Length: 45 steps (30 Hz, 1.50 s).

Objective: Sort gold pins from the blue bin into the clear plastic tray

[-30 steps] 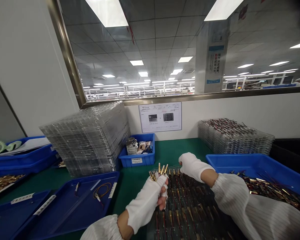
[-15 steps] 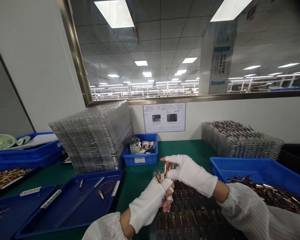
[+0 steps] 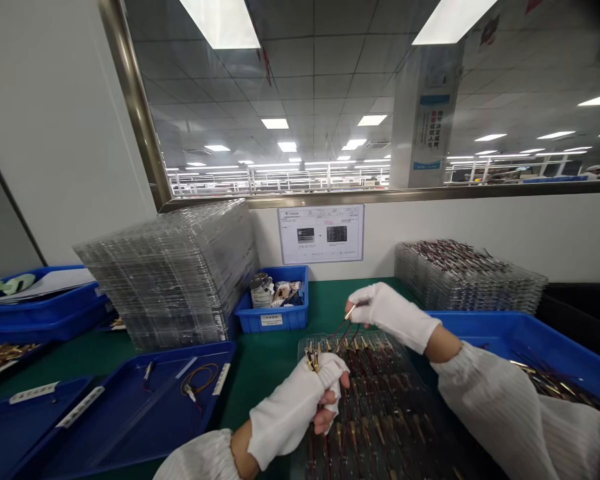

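Observation:
My left hand (image 3: pixel 305 407), in a white glove with bare fingertips, is closed around a small bunch of gold-coloured metal cylinders (image 3: pixel 312 360). Their upper ends stick out over the thumb side. Further right and higher, my right hand (image 3: pixel 387 313), gloved likewise, pinches one gold-coloured cylinder (image 3: pixel 350 311) from which thin red and dark wires hang down. Below both hands lies a clear plastic tray (image 3: pixel 303 460) with rows of similar wired cylinders (image 3: pixel 367 427). The right hand is above its far edge; my left hand covers part of the left side.
A blue bin (image 3: pixel 485 323) of wired cylinders stands at right, before a stack of filled clear trays (image 3: pixel 470 283). At left are a tall stack of clear trays (image 3: pixel 180 280) and a shallow blue tray (image 3: pixel 145 427). A small blue box (image 3: pixel 273 323) stands behind.
My right hand has moved up and right, away from the left hand, with one wired cylinder in its fingers. More of the tray shows. The view has shifted slightly.

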Available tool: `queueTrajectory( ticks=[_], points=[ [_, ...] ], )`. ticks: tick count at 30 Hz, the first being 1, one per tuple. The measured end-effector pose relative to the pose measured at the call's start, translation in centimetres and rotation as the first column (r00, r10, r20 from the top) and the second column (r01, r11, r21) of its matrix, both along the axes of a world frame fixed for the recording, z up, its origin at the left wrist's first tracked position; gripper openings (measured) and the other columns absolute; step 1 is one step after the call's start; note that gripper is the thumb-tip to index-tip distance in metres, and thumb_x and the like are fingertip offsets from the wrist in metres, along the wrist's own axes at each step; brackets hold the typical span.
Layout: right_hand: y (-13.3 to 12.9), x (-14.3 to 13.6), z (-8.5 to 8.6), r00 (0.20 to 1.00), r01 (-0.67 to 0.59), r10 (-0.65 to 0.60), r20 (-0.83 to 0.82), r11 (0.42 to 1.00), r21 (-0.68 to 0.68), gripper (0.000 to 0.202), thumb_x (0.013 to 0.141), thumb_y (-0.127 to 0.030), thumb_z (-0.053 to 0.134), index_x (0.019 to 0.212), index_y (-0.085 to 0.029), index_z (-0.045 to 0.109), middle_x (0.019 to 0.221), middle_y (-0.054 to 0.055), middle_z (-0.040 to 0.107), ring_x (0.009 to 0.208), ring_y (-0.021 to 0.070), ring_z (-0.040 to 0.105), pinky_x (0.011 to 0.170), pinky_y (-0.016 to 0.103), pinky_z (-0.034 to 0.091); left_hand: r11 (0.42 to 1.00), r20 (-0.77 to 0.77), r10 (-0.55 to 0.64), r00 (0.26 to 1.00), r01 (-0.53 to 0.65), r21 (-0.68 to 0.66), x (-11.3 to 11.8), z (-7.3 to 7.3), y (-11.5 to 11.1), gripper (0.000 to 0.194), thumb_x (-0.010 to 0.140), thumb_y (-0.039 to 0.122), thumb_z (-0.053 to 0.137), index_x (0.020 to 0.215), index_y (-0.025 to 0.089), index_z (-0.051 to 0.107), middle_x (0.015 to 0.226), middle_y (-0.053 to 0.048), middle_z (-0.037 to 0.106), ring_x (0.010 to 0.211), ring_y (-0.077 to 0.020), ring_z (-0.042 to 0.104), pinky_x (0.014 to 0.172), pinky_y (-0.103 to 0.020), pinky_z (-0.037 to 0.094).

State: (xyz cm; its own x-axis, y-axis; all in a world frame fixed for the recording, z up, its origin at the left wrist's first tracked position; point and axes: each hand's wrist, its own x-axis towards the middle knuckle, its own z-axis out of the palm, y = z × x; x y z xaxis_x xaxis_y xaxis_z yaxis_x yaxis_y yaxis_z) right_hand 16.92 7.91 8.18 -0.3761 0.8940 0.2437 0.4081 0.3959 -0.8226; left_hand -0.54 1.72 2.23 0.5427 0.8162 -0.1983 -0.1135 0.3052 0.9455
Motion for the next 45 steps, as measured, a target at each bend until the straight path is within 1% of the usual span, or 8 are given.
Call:
queueTrajectory(
  ticks=[8, 14, 25, 30, 34, 37, 40, 45],
  points=[
    [1.6, 5.2, -0.8, 0.802, -0.119, 0.217, 0.557, 0.971, -0.207, 0.022, 0.054, -0.025, 0.058, 0.071, -0.012, 0.064, 0.055, 0.001, 0.057, 0.044, 0.008, 0.047, 0.043, 0.017, 0.035, 1.0, -0.033, -0.012, 0.999, 0.012, -0.016, 0.0, 0.8, 0.1, 0.022, 0.073, 0.038, 0.043, 0.069, 0.017, 0.043, 0.046, 0.008, 0.03, 0.031, -0.0025, 0.025, 0.031, -0.017, 0.023],
    [3.0, 3.0, -2.8, 0.669, 0.112, 0.012, 0.743, 0.987, -0.117, 0.031, 0.047, -0.02, 0.063, 0.078, -0.015, 0.064, 0.071, 0.004, 0.062, 0.065, 0.0162, 0.057, 0.053, 0.021, 0.04, 1.0, -0.033, -0.007, 0.999, 0.008, 0.014, 0.0, 1.1, -0.1, 0.022, 0.075, 0.039, 0.039, 0.072, 0.017, 0.044, 0.05, 0.008, 0.031, 0.034, -0.0024, 0.025, 0.033, -0.017, 0.025],
    [1.7, 1.6, -1.0, 0.445, 0.32, -0.171, 0.879, 0.947, 0.022, 0.029, 0.047, -0.018, 0.066, 0.075, -0.012, 0.065, 0.077, 0.011, 0.062, 0.073, 0.0256, 0.059, 0.06, 0.031, 0.044, 0.999, -0.035, 0.02, 0.999, -0.018, 0.036, -0.1, 0.9, -0.2, 0.02, 0.078, 0.035, 0.034, 0.073, 0.018, 0.043, 0.051, 0.007, 0.03, 0.034, -0.0021, 0.022, 0.032, -0.017, 0.025],
    [2.5, 2.3, -1.4, 0.482, 0.368, -0.231, 0.845, 0.929, 0.043, 0.025, 0.048, -0.019, 0.066, 0.071, -0.01, 0.065, 0.072, 0.013, 0.061, 0.071, 0.0265, 0.058, 0.059, 0.032, 0.044, 0.999, -0.042, 0.047, 0.998, -0.046, 0.024, 0.0, 1.1, -0.3, 0.017, 0.078, 0.036, 0.035, 0.073, 0.02, 0.038, 0.049, 0.008, 0.028, 0.034, -0.0027, 0.022, 0.032, -0.017, 0.024],
    [0.7, 1.2, -0.6, 0.619, 0.318, -0.248, 0.745, 0.947, 0.051, 0.023, 0.063, -0.023, 0.055, 0.082, -0.014, 0.063, 0.072, 0.008, 0.061, 0.063, 0.0168, 0.057, 0.054, 0.024, 0.042, 0.998, -0.038, 0.061, 0.997, -0.059, 0.035, 0.0, 1.0, -0.5, 0.015, 0.076, 0.035, 0.04, 0.074, 0.021, 0.035, 0.049, 0.009, 0.03, 0.035, -0.0028, 0.022, 0.032, -0.016, 0.023],
    [-2.2, -1.4, 0.0, 0.885, 0.025, -0.005, 0.466, 0.999, -0.037, 0.037, 0.065, -0.03, 0.054, 0.101, -0.021, 0.053, 0.074, 0.0, 0.06, 0.055, 0.0086, 0.052, 0.047, 0.017, 0.039, 0.997, -0.06, 0.075, 0.995, -0.072, 0.037, 0.2, 0.8, -0.7, 0.017, 0.073, 0.036, 0.042, 0.073, 0.02, 0.035, 0.048, 0.009, 0.031, 0.034, -0.0033, 0.026, 0.032, -0.017, 0.022],
    [-4.8, -3.9, 0.2, 0.954, -0.242, 0.232, 0.188, 0.97, 0.028, 0.029, 0.061, -0.018, 0.055, 0.09, -0.018, 0.058, 0.073, -0.001, 0.057, 0.062, 0.0086, 0.05, 0.054, 0.017, 0.04, 0.992, -0.11, 0.122, 0.986, -0.121, 0.017, 0.4, 0.5, -1.0, 0.02, 0.069, 0.036, 0.046, 0.071, 0.019, 0.035, 0.046, 0.008, 0.034, 0.032, -0.0036, 0.028, 0.032, -0.018, 0.024],
    [-5.4, -4.6, -0.2, 0.982, -0.188, 0.188, 0.006, 0.981, 0.049, 0.01, 0.061, -0.007, 0.046, 0.061, -0.013, 0.055, 0.06, -0.002, 0.051, 0.056, 0.0067, 0.047, 0.051, 0.016, 0.037, 0.991, -0.07, 0.132, 0.989, -0.129, 0.047, 0.4, 0.7, -0.8, 0.019, 0.067, 0.03, 0.049, 0.075, 0.02, 0.036, 0.048, 0.009, 0.036, 0.033, -0.0027, 0.028, 0.034, -0.018, 0.026]
  ],
)
